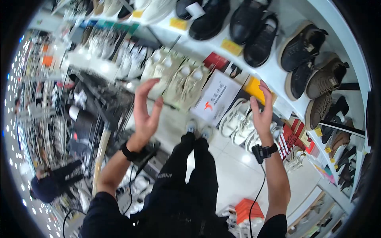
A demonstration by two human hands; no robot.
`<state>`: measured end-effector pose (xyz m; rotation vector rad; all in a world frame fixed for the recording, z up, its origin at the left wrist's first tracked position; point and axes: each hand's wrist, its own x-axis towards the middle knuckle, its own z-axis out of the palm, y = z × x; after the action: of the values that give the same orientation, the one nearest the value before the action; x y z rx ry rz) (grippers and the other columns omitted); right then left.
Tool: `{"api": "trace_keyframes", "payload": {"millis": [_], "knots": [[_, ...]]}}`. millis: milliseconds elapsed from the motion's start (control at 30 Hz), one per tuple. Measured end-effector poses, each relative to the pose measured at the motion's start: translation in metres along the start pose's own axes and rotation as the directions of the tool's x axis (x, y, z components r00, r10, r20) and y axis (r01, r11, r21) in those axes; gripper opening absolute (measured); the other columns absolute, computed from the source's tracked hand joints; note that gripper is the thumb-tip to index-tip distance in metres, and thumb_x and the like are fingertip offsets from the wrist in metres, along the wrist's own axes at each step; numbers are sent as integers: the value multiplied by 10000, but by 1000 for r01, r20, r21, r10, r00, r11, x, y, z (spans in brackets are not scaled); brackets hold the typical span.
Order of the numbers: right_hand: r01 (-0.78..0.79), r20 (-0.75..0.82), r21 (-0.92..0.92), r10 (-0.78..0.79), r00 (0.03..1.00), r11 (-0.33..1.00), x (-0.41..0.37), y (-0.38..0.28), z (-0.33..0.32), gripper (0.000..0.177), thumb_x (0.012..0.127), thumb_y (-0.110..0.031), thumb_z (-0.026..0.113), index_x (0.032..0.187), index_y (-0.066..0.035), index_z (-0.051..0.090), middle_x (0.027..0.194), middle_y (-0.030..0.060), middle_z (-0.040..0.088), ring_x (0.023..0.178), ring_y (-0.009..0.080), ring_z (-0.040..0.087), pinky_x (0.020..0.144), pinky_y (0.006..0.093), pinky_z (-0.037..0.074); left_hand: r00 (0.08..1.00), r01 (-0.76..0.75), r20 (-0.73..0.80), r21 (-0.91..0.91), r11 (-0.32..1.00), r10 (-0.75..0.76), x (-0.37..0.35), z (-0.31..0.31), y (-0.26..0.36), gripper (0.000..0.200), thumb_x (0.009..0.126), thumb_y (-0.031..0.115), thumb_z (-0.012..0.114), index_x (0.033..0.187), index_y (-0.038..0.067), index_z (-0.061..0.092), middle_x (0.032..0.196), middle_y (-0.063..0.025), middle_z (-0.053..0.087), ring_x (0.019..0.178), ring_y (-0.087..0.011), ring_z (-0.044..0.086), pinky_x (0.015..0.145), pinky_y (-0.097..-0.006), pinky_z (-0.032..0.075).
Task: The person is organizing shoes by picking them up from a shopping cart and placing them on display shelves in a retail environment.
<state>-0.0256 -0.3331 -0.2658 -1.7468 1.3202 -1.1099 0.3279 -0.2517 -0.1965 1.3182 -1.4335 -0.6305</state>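
Observation:
My left hand (146, 113) is raised in mid-air with thumb and fingers apart, holding nothing. Behind it in the view are pale cream sneakers (184, 85) lying in open boxes. My right hand (262, 115) is also up, its thumb spread from the fingers and nothing in it. White sneakers (240, 123) and a yellow box (255, 89) appear just beside and behind that hand. Between the two hands, further off, lies a white shoebox lid (217, 97) with an orange logo. Each wrist wears a black band, and a cable runs from each.
A white shelf (291, 29) holds black shoes (260, 39) and brown shoes (322, 83) with yellow tags. At left stands a black metal cart or rack (93, 107). Red boxes (293, 139) sit at right, an orange box (249, 210) below. A person (55, 182) is at far left.

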Motion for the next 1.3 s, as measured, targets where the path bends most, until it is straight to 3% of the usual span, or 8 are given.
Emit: {"api": "trace_keyframes", "payload": {"millis": [267, 467, 600, 667, 733, 800, 933, 1300], "knots": [[28, 410, 96, -65, 910, 995, -19, -102, 65, 170, 933, -56, 662, 1079, 26, 640, 1031, 131, 705, 961, 240, 681, 888, 344, 516, 900, 164, -418, 64, 984, -123, -133, -134, 93, 203, 985, -61, 495, 1176, -18, 548, 1212, -162, 596, 1123, -228, 606, 1006, -350, 457], [293, 487, 548, -584, 650, 783, -25, -262, 218, 241, 972, -307, 633, 1055, -95, 711, 1002, 142, 715, 936, 311, 682, 852, 386, 497, 635, 532, -765, 332, 779, -108, -260, -233, 118, 234, 1029, 148, 575, 1190, -19, 608, 1170, -96, 664, 1066, -166, 596, 945, -298, 454], [298, 661, 514, -593, 459, 804, -54, -298, 287, 327, 921, -315, 668, 1091, -39, 708, 1103, 195, 678, 992, 275, 664, 1064, 444, 369, 640, 704, -741, 459, 541, -204, -326, -262, 102, 242, 1008, 223, 611, 1153, 40, 678, 1100, -100, 695, 1002, -233, 619, 895, -375, 463], [724, 655, 208, -644, 396, 658, -66, -293, 302, 314, 935, -330, 626, 860, -50, 749, 868, 111, 717, 936, 296, 653, 911, 450, 427, 745, 666, -606, 653, 361, -279, -359, -276, 80, 263, 1003, 276, 604, 1144, 72, 692, 1061, -82, 697, 1003, -262, 614, 913, -390, 438], [755, 593, 289, -729, 341, 589, -74, -305, 314, 391, 946, -402, 595, 803, -66, 733, 814, 118, 705, 884, 328, 649, 825, 478, 450, 770, 630, -611, 681, 373, -186, -353, -267, 84, 291, 1009, 340, 570, 1128, 106, 698, 1006, -48, 686, 968, -248, 605, 942, -395, 395], [704, 857, 35, -384, 343, 709, -70, -318, 307, 462, 948, -485, 566, 791, -78, 718, 789, 137, 693, 834, 356, 653, 795, 520, 453, 750, 656, -617, 644, 395, -239, -353, -270, 86, 298, 1011, 367, 561, 1105, 124, 703, 987, -39, 682, 950, -247, 601, 929, -399, 392], [838, 838, -11, -452, 305, 545, -71, -289, 316, 490, 969, -564, 543, 1123, -142, 740, 954, 115, 723, 890, 255, 684, 967, 428, 422, 726, 684, -613, 594, 424, -312, -356, -271, 91, 318, 1001, 411, 560, 1076, 141, 711, 930, -40, 674, 925, -249, 600, 933, -418, 370], [733, 896, -36, -302, 324, 679, -107, -289, 266, 623, 918, -679, 498, 981, -126, 778, 933, 109, 725, 999, 302, 643, 991, 453, 327, 744, 659, -630, 638, 399, -221, -395, -227, 118, 304, 1004, 407, 566, 1075, 141, 697, 904, -13, 641, 907, -232, 581, 896, -403, 377]]}}
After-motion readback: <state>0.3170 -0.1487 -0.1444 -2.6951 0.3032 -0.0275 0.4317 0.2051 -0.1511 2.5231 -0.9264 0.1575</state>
